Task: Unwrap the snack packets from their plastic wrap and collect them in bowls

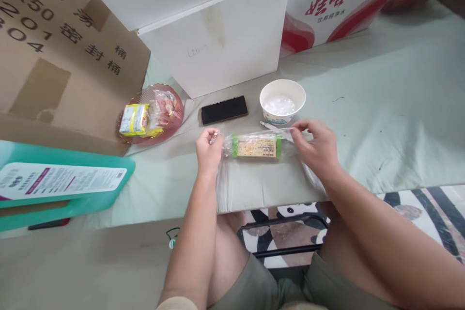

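A green-and-cream packet of biscuits hangs just over the cloth-covered table, stretched out sideways between my hands. Clear plastic wrapping surrounds it and extends past both ends. My left hand is closed, its fingers gripping the left end of the wrapping. At the other side my right hand pinches the right end of the wrapping between thumb and finger. Behind the packet stands a white paper bowl with clear plastic inside. A white cable lies partly hidden near the bowl.
Left of the bowl lies a black phone. A pink plate carries wrapped snacks. White boxes and a red-and-white carton line the back. A brown carton and a teal jug stand left. The table's front edge is by my legs.
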Motion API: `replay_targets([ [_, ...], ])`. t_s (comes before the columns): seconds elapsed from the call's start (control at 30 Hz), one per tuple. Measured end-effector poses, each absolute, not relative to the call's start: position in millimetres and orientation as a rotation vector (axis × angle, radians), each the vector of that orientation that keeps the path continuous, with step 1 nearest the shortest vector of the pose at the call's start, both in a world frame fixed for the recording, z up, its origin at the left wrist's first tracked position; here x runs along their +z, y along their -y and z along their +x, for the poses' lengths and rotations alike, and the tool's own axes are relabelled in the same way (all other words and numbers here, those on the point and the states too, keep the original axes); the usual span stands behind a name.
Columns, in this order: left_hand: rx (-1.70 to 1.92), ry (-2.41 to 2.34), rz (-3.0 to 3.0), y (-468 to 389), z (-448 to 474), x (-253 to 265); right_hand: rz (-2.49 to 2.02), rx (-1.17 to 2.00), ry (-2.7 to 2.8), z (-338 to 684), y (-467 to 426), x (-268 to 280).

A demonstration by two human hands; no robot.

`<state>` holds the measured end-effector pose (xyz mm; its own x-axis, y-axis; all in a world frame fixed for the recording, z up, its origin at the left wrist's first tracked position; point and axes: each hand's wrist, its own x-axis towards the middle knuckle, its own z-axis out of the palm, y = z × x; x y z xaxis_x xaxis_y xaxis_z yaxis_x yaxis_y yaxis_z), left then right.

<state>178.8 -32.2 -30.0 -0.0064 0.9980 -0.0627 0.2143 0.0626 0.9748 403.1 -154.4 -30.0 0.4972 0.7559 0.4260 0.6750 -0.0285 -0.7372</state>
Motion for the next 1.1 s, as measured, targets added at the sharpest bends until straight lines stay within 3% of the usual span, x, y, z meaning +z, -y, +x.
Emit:
replay_targets([
  [0.17, 1.054, -1.465, 1.339, 29, 169, -28, -1.723, -0.227, 1.013, 413, 153, -21],
  [0.27, 1.087, -1.296, 1.687, 31, 163, -26, -1.522, -0.403, 1.251, 401, 157, -17],
  [0.43, 0.833, -1.052, 2.19, 37, 160, -25, -1.555, -0.088, 1.84, 366, 159, -23],
  [0.57, 0.929, -1.201, 1.946, 35, 163, -28, -1.697, 0.021, 1.876, 365, 156, -30],
  [0.77, 1.063, -1.35, 1.386, 31, 169, -25, -1.495, -0.011, 1.958, 374, 169, -20],
  [0.97, 1.048, -1.433, 1.29, 24, 172, -25, -1.31, 0.635, 2.225, 370, 186, -11],
  [1.1, 1.175, -1.463, 1.377, 16, 162, -25, -1.341, 0.581, 2.008, 374, 181, -7],
])
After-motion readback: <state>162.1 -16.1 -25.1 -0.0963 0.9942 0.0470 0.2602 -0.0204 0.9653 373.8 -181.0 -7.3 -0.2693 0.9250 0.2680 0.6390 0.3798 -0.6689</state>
